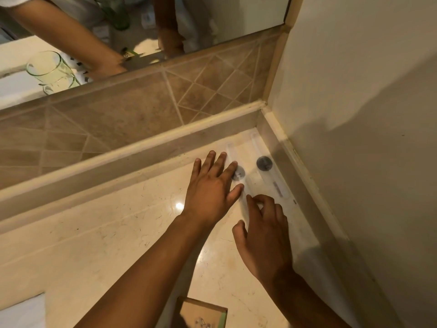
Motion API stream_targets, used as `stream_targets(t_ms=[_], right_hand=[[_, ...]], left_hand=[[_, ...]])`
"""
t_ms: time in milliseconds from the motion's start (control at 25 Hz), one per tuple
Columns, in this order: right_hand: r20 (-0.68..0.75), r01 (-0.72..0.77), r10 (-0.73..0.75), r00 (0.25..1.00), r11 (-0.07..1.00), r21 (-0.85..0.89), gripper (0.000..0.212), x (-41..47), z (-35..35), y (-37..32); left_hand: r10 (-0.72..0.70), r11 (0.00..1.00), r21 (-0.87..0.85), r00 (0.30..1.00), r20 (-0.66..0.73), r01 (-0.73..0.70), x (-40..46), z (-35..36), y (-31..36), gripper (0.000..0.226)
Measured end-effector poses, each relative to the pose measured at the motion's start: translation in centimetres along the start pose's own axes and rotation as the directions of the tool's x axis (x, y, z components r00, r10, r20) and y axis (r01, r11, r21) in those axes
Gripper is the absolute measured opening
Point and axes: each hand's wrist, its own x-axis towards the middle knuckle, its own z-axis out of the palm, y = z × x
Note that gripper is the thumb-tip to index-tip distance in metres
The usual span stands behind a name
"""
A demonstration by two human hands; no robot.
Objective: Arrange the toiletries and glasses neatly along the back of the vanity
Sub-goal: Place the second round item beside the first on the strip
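Marble worktop (118, 233), cream and glossy, runs into the right rear corner, where a tiled backsplash (118, 119) meets a plain wall (366, 114). Two long white sachets lie flat, side by side, in that corner. The far sachet (267, 169) lies just beside the wall-side kerb and bears a dark round seal. The near sachet (238, 174) lies parallel, toward the person, with a like seal.

Left hand (212, 185) lies palm down, fingers spread wide, fingertips resting on the near sachet's upper half; it grips nothing. Right hand (264, 228) is loosely curled, its index fingertip pressing on the near sachet's lower part, thumb apart; no closed grip is seen.

A box (201, 313) sits at the bottom edge, well apart from the sachets. A mirror (212, 24) above the tiles reflects a greenish glass (50, 69).
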Motion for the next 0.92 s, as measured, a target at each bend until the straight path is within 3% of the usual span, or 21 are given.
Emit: stream_targets(t_ms=[600, 920], right_hand=[[-0.038, 0.002, -0.001, 0.999, 0.999, 0.038, 0.064, 0.5, 0.2, 0.7], [-0.081, 0.007, 0.010, 0.997, 0.977, 0.211, 0.053, -0.6, -0.7, 2.0]], left_hand=[[-0.013, 1.000, -0.015, 1.000, 0.004, 0.013, 0.5, 0.4, 0.4, 0.067], [-0.088, 0.967, -0.244, 0.994, -0.063, 0.070, -2.6, -0.9, 0.5, 0.055]])
